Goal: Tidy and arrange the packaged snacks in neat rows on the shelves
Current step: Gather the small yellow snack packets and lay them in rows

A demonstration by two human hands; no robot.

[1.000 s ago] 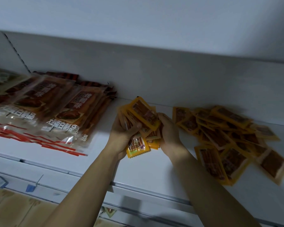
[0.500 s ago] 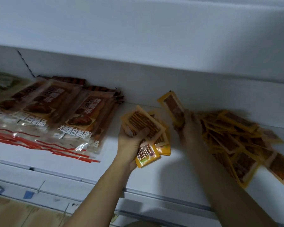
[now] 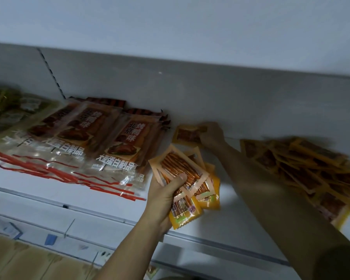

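Observation:
My left hand (image 3: pixel 166 196) grips a fanned stack of small yellow-orange snack packets (image 3: pixel 187 178) above the white shelf (image 3: pixel 69 197), thumb across the top packet. My right hand (image 3: pixel 212 135) reaches to the back of the shelf and holds a single yellow packet (image 3: pixel 185 135) against the shelf near the rear wall. A loose, untidy pile of the same yellow packets (image 3: pixel 303 166) lies on the shelf to the right of my right forearm.
Large clear bags with red stripes and brown labels (image 3: pixel 85 142) lie overlapped on the shelf's left part. Greenish packs (image 3: pixel 6 106) sit at the far left. The shelf's front rail (image 3: pixel 210 241) runs below my hands; brown cartons (image 3: pixel 18 257) show underneath.
My right hand has carried one packet from above the pile leftward and down to the back of the shelf. My left hand keeps its stack, a little lower.

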